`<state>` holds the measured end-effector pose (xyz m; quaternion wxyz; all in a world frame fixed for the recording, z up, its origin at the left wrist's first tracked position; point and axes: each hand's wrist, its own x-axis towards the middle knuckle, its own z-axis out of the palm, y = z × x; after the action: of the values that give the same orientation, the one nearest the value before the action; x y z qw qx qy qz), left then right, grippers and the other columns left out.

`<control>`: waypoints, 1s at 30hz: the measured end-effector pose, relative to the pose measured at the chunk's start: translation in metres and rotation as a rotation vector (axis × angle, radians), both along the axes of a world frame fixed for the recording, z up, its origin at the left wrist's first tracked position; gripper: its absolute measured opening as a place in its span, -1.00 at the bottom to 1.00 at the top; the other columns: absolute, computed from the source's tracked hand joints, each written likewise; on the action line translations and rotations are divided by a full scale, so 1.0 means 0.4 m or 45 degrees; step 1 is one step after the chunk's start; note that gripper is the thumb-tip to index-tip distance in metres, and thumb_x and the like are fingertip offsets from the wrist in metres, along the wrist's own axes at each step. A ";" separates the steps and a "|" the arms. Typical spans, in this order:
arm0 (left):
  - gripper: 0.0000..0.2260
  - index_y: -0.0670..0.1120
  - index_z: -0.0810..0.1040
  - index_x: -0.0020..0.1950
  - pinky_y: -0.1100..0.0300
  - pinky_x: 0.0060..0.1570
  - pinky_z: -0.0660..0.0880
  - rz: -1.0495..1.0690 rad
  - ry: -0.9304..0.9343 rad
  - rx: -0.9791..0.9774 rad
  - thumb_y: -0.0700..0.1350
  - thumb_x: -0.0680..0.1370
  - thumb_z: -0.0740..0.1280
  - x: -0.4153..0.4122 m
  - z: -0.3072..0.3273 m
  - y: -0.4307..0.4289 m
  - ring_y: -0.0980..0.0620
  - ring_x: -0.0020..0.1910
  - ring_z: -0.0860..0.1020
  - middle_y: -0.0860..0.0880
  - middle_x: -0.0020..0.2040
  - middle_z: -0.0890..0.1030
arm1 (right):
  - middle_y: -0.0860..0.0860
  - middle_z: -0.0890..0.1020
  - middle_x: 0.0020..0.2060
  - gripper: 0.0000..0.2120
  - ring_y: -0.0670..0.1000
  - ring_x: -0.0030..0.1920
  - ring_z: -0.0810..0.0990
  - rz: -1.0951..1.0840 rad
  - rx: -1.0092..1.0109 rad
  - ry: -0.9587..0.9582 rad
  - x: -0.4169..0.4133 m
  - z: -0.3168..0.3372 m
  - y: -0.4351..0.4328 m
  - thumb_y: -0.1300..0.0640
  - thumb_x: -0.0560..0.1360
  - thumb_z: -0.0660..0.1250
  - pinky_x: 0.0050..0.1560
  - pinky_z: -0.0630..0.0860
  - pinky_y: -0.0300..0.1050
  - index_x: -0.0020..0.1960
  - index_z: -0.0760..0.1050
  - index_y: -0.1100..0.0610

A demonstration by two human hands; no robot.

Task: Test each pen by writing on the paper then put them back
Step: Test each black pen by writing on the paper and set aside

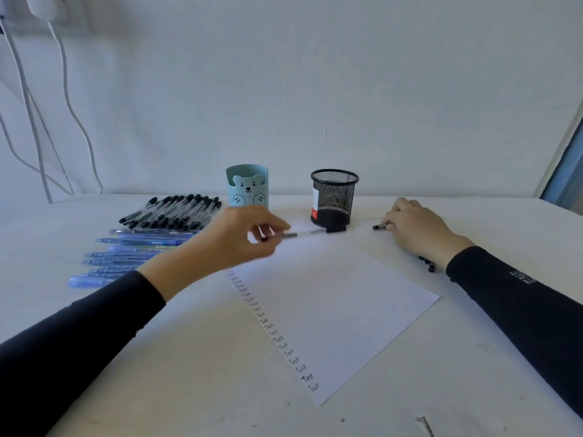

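Note:
My left hand (243,236) hovers above the top of the white paper (334,310) and grips a thin clear pen (303,234) with a black cap, lying level and pointing right. My right hand (416,228) rests on the table to the right of the black mesh cup (333,197), fingers closed on a small black pen piece (378,227). A column of "Test" words runs down the paper's left edge. Black-capped pens (170,212) lie in a heap at the left, with blue pens (132,250) in a row below them.
A light blue bear pen holder (247,187) stands behind my left hand, left of the mesh cup. Small black caps (427,264) lie by my right wrist. White cables (63,121) hang down the wall at the far left. The white table (189,389) reaches the wall.

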<state>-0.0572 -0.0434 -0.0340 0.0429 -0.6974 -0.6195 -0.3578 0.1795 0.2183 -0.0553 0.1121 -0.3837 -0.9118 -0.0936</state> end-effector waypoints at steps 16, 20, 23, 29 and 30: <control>-0.89 -0.18 0.63 -0.01 0.19 -0.14 0.39 1.114 -0.206 0.118 -0.19 0.50 0.37 -0.348 0.000 -0.095 -0.01 -0.12 0.53 -0.10 -0.06 0.64 | -0.13 0.39 -0.41 -0.51 -0.12 -0.25 0.42 0.628 -0.343 0.480 -0.080 0.035 -0.350 -0.50 0.32 0.25 -0.02 0.32 -0.20 -0.06 0.48 -0.12; -0.89 -0.24 0.63 -0.05 0.17 -0.09 0.41 1.188 -0.232 0.084 -0.23 0.49 0.38 -0.363 -0.008 -0.111 -0.04 -0.12 0.51 -0.08 -0.14 0.58 | -0.05 0.38 -0.48 -0.55 -0.11 -0.39 0.32 0.708 -0.608 0.648 -0.083 0.030 -0.368 -0.34 0.25 0.47 -0.33 0.30 -0.30 -0.15 0.44 -0.02; -0.89 -0.25 0.63 -0.09 0.17 -0.12 0.40 1.209 -0.244 0.017 -0.21 0.49 0.37 -0.370 -0.011 -0.113 -0.05 -0.13 0.52 -0.10 -0.14 0.60 | 0.07 0.45 -0.43 -0.55 -0.07 -0.38 0.32 0.743 -0.724 0.687 -0.085 0.033 -0.367 -0.31 0.25 0.46 -0.34 0.32 -0.27 -0.15 0.42 0.01; -0.78 -0.23 0.62 -0.18 0.16 -0.21 0.40 1.159 -0.230 -0.020 -0.10 0.55 0.34 -0.361 -0.013 -0.110 -0.03 -0.22 0.48 -0.11 -0.24 0.58 | -0.06 0.53 -0.35 -0.81 -0.09 -0.29 0.48 0.757 -0.850 0.690 -0.088 0.035 -0.366 -0.07 0.49 0.38 -0.15 0.42 -0.18 0.08 0.51 -0.11; -0.80 -0.20 0.62 -0.15 0.17 -0.18 0.39 1.143 -0.226 0.000 -0.09 0.56 0.33 -0.358 -0.010 -0.111 -0.01 -0.18 0.49 -0.07 -0.21 0.58 | -0.07 0.58 -0.31 -0.85 -0.11 -0.28 0.51 0.754 -0.862 0.768 -0.091 0.037 -0.369 -0.06 0.56 0.27 -0.13 0.44 -0.21 0.09 0.53 -0.09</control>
<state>-0.2004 -0.0877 -0.0378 0.1403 -0.3268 -0.8617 -0.3620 0.1432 0.0707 -0.0404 0.2604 -0.1349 -0.8875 0.3553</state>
